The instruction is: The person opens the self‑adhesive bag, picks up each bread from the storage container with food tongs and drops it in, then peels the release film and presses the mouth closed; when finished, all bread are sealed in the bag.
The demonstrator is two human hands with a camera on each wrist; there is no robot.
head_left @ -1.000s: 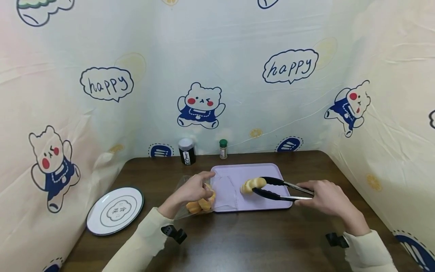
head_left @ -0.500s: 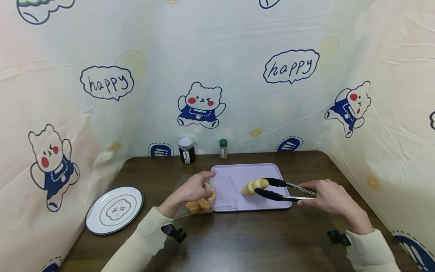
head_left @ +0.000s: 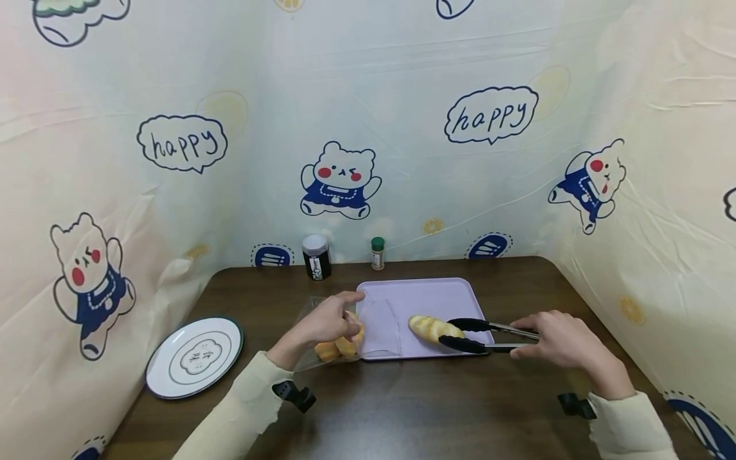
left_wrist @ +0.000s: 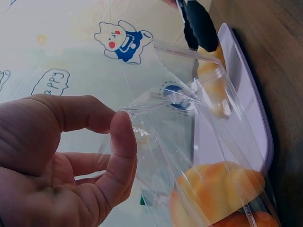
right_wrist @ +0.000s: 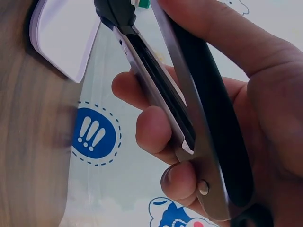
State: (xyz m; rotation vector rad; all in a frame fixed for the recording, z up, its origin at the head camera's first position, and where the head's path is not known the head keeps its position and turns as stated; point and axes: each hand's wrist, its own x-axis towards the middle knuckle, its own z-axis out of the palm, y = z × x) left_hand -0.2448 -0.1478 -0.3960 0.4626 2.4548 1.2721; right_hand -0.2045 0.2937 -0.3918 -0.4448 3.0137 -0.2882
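Note:
My left hand (head_left: 329, 319) pinches the top of a clear plastic bag (left_wrist: 163, 118) between thumb and forefinger. Orange-brown bread rolls (left_wrist: 213, 191) show inside it, and its open end overlaps the left part of the lilac tray (head_left: 425, 291). With my right hand (head_left: 562, 340) I grip metal tongs (right_wrist: 220, 142) that have dark handle grips and black tips. A pale yellow ridged bread roll (head_left: 430, 327) lies on the tray, its right end between the tong tips. In the left wrist view, this roll shows partly through the bag's film.
A white plate (head_left: 163, 367) with a dark rim sits at the table's left side. Along the back edge stand a dark jar (head_left: 317, 265) with a grey lid and a small green-capped bottle (head_left: 377, 254). A printed cloth (head_left: 402, 191) encloses the table (head_left: 402, 415) behind and at both sides.
The bread roll has come down onto the tray and turned lengthwise, its right end now nearer the front. The right hand and tongs have shifted right and lower, while the left hand stays in place.

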